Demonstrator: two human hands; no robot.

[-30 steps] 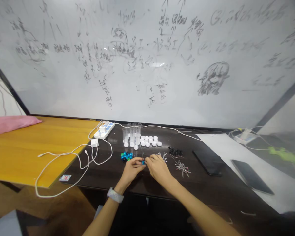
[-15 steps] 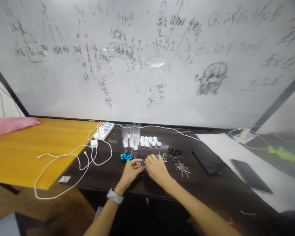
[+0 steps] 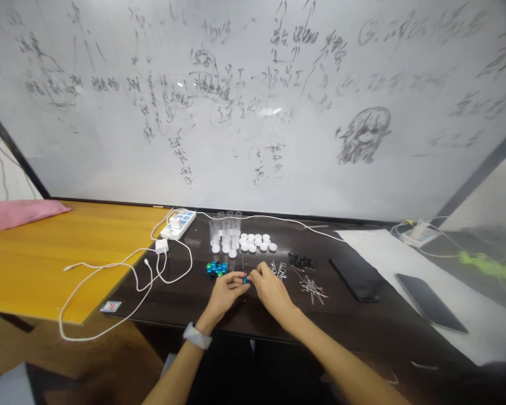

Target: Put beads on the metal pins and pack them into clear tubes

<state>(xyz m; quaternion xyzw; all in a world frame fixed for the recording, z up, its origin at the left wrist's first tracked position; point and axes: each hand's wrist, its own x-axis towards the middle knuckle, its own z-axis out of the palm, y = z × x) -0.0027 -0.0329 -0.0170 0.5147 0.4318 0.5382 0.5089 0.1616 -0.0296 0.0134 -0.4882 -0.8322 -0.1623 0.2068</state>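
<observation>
A small shiny blue ball [image 3: 245, 280] is pinched between the thumb and fingers of my left hand [image 3: 225, 293], low over the dark table. My right hand [image 3: 270, 288] is closed, its fingertips meeting at the ball's right side; whatever they pinch is too small to make out. A thin upright line, perhaps a pin, shows just above the ball. To the left lies a cluster of blue and green shiny balls [image 3: 216, 269]. Right of my hands are short silvery pieces [image 3: 279, 270], a pile of small black parts [image 3: 300, 260] and thin pins [image 3: 314, 289].
Clear plastic tubes [image 3: 225, 230] stand behind the hands beside several white round caps [image 3: 258, 243]. A power strip [image 3: 178, 225] with white cables is at the back left. Two dark phone-like slabs [image 3: 354, 279] lie at right, one on white paper [image 3: 388, 253]. A whiteboard [image 3: 253, 185] stands behind.
My right hand has shifted slightly, its fingers now drawn more closely together and uncovering more of the silvery pieces. My left hand stays in place with the blue ball.
</observation>
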